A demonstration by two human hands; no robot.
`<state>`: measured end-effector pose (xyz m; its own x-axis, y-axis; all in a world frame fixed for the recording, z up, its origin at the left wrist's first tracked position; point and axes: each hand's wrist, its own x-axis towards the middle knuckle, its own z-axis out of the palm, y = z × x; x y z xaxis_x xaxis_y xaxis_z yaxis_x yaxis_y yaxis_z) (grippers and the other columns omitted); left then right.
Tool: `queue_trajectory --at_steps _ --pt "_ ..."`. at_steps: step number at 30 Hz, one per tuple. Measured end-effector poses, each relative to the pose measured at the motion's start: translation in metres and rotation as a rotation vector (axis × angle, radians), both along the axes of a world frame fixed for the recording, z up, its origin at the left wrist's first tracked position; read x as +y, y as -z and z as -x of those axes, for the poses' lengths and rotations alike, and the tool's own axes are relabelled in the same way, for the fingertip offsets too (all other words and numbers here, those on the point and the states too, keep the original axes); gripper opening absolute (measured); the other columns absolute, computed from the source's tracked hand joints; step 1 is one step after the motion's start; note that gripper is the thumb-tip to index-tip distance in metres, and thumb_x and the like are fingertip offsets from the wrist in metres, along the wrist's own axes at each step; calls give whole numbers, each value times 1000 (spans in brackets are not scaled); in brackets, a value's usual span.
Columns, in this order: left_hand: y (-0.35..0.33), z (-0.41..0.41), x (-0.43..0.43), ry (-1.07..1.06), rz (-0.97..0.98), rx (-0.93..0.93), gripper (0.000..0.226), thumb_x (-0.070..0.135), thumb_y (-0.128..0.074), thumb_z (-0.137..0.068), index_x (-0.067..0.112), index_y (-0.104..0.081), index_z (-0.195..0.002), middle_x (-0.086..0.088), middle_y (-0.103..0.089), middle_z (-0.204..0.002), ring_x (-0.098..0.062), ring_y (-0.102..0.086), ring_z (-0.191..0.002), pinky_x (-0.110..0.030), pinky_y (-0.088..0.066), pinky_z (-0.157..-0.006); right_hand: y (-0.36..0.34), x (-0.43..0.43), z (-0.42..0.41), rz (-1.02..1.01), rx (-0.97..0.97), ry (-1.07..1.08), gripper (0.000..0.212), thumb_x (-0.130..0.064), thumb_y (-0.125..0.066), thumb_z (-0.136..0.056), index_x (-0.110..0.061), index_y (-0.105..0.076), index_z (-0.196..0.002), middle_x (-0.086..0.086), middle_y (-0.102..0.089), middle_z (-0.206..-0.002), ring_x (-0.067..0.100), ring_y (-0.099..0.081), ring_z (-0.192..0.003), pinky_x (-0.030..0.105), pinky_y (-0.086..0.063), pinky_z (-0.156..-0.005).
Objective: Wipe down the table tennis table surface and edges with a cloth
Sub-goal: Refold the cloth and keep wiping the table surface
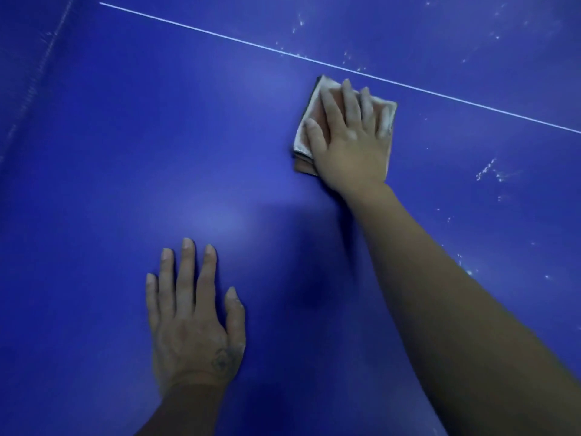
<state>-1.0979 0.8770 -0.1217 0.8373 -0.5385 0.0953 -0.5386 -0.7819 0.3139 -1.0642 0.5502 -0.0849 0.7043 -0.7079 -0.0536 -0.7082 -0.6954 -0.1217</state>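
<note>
— At the far right, close to the line, what is the right hand (pixel 352 136) doing?

— It lies palm down, fingers straight and a little spread, pressing on a folded, pale pinkish-beige fabric cloth (pixel 323 92). No finger curls round the fabric, so the hand is released and flat, not grasping.

— And where exactly is the cloth?

— Under that palm, flat on the smooth, deep blue table tennis table (pixel 157 136). Its corners stick out past the fingertips and beside the thumb, and a darker layer shows at its left edge. It sits on the near side of a thin white painted line (pixel 220 35) that slants across the surface, close to it but apart.

— What lies around it?

— Small white specks and smears (pixel 485 173) dot the blue to the right of the forearm, and more lie beyond the line at the upper right. A faint pale dotted streak (pixel 41 67) runs along the far left.

— The other hand?

— The left hand (pixel 195 325) rests palm down on the table, nearer and to the left, well apart from the cloth, fingers straight, holding nothing. A small dark mark shows on its back near the thumb.
</note>
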Motion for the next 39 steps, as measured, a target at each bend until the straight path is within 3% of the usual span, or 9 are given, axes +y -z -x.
queue_trajectory --at_steps 4,10,13,23,25,27,32,35,39 --pt "-1 1 -1 -3 9 -12 68 36 -50 -103 11 -44 -166 -9 -28 -179 -32 -18 -168 -61 -15 -135 20 -53 34 73 -59 -15 66 -64 -27 -107 -37 -37 -166 -5 -24 -178 25 -17 -166 59 -9 -131" --pt "-1 1 -1 -3 -1 -11 67 37 -47 -105 11 -42 -167 -9 -25 -180 -32 -16 -169 -60 -12 -136 15 -108 121 25 -41 462 66 -61 -29 -108 -31 -32 -167 0 -18 -179 28 -12 -166 62 -2 -130" --pt "-2 1 -1 -8 0 -19 66 36 -48 -106 11 -43 -166 -10 -27 -179 -32 -17 -169 -59 -12 -136 14 -87 123 36 -12 553 68 -61 -26 -109 -30 -27 -170 3 -13 -180 30 -7 -166 65 1 -129" --pt "-5 3 -3 -22 8 -22 65 35 -47 -106 11 -42 -167 -9 -26 -180 -32 -15 -169 -60 -13 -136 23 8 111 88 -85 32 64 -60 -31 -109 -35 -34 -167 -3 -24 -178 26 -17 -166 59 -5 -132" --pt "-6 4 -3 -26 3 -20 65 37 -44 -108 11 -42 -167 -10 -26 -180 -32 -15 -169 -60 -14 -136 21 -12 131 104 -78 46 62 -58 -36 -109 -32 -38 -166 -3 -26 -177 27 -19 -165 59 -8 -132" --pt "-7 3 -3 -25 -9 -21 65 39 -42 -109 11 -41 -167 -10 -25 -180 -32 -15 -169 -60 -14 -136 19 -37 154 93 -52 203 61 -55 -39 -110 -30 -39 -166 -1 -24 -178 28 -17 -165 59 -9 -131" --pt "-10 4 -4 -34 -28 19 67 41 -41 -108 13 -38 -169 -9 -21 -181 -31 -11 -170 -58 -8 -137 14 -31 175 38 -1 567 65 -58 -28 -111 -29 -30 -169 3 -14 -180 29 -10 -166 63 -2 -130" --pt "-15 6 -4 -32 -19 26 67 39 -42 -107 12 -38 -169 -10 -23 -181 -32 -12 -169 -59 -10 -136 13 25 152 74 21 491 63 -56 -28 -112 -29 -30 -169 3 -15 -180 30 -10 -166 65 -4 -130" --pt "-15 5 -3 -15 -19 10 67 38 -42 -107 11 -38 -168 -13 -23 -180 -35 -12 -169 -59 -9 -136 21 98 131 85 -31 219 63 -57 -34 -109 -33 -34 -168 -1 -19 -179 28 -12 -166 61 -1 -131"
